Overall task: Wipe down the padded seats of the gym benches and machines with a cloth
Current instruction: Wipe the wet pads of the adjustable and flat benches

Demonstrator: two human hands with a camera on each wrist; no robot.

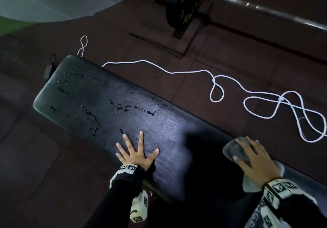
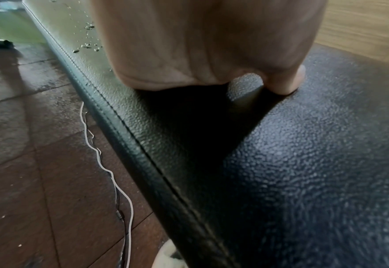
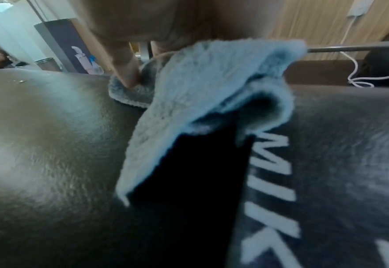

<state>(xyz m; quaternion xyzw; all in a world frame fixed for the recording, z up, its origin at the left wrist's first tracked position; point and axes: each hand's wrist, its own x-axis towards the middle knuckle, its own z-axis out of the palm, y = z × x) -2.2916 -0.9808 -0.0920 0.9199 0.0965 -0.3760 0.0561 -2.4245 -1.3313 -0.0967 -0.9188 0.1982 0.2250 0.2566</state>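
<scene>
A long black padded bench [image 1: 99,104] runs from upper left to lower right, with water droplets [image 1: 92,114] beaded on its far half. My left hand [image 1: 136,150] lies flat on the pad near its front edge, fingers spread and straight. My right hand [image 1: 254,158] presses a grey cloth [image 1: 235,150] onto the pad at the right, fingers draped over it. In the right wrist view the fluffy cloth [image 3: 188,101] bunches under the fingers [image 3: 129,70], beside white lettering [image 3: 273,181] on the pad. The left wrist view shows the palm [image 2: 200,45] on the textured pad [image 2: 303,163].
A white cord [image 1: 230,86] loops over the dark brown floor tiles beyond the bench. A barbell [image 1: 256,8] with a black plate [image 1: 180,3] rests on a rack at the top. A thin white cable [image 2: 110,172] trails on the floor beside the bench.
</scene>
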